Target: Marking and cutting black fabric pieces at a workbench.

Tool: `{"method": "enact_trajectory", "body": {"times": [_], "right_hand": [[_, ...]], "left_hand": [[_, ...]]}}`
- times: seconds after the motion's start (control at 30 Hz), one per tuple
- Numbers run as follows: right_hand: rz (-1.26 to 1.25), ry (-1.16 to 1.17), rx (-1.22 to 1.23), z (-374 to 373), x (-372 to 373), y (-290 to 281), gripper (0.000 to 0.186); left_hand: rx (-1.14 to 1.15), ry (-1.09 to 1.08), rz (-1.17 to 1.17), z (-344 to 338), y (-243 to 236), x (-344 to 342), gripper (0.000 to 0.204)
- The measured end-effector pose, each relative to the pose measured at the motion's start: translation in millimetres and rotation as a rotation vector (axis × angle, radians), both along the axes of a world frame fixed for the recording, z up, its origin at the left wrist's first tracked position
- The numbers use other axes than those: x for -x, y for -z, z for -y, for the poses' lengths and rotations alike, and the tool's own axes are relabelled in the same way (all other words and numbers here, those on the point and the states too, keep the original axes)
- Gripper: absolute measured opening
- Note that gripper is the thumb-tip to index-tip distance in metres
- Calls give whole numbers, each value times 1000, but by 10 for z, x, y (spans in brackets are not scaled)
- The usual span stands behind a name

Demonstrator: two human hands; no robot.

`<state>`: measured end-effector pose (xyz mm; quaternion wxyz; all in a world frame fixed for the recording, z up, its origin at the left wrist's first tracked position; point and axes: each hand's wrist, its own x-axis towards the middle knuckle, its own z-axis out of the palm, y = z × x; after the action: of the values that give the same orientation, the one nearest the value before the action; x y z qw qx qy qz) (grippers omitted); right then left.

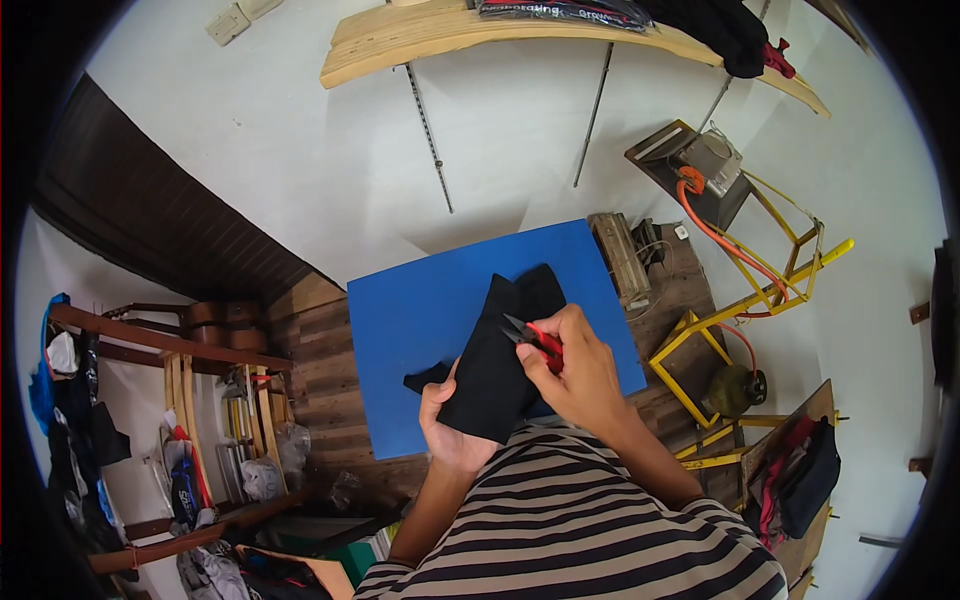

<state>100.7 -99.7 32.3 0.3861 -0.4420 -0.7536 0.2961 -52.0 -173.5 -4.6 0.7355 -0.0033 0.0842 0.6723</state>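
A folded piece of black cloth [488, 375] is held up over a blue table [395, 320]. My left hand [455, 437] grips its lower left edge, thumb on top and fingers underneath. In my right hand [583, 368] are small red-handled snips [549, 346], their dark pointed tips over the upper part of the cloth. Whether the tips touch the fabric, I cannot tell. More black cloth [543, 290] shows just beyond, and a small black end [427, 377] pokes out left of the held piece.
Above the table a wooden shelf [400, 45] is fixed to the white wall. At the right stand a yellow metal frame [690, 380], a stove [712, 160] with an orange hose and a green gas cylinder [733, 392]. A wooden rack [190, 345] with clothes and books fills the left.
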Motion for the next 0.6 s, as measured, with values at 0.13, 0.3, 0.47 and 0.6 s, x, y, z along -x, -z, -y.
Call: {"method": "enact_trajectory", "body": {"times": [0.13, 0.3, 0.47, 0.6], "right_hand": [[30, 0, -69, 24, 10, 8, 28], [39, 15, -69, 17, 17, 92, 28], [26, 43, -166, 22, 67, 145, 27], [69, 55, -173, 17, 83, 125, 28]], "left_hand": [[-47, 5, -33, -21, -31, -29, 55], [-92, 7, -90, -11, -8, -26, 59], [-60, -12, -86, -2, -43, -41, 57], [-66, -9, -61, 14, 2, -22, 58]]}}
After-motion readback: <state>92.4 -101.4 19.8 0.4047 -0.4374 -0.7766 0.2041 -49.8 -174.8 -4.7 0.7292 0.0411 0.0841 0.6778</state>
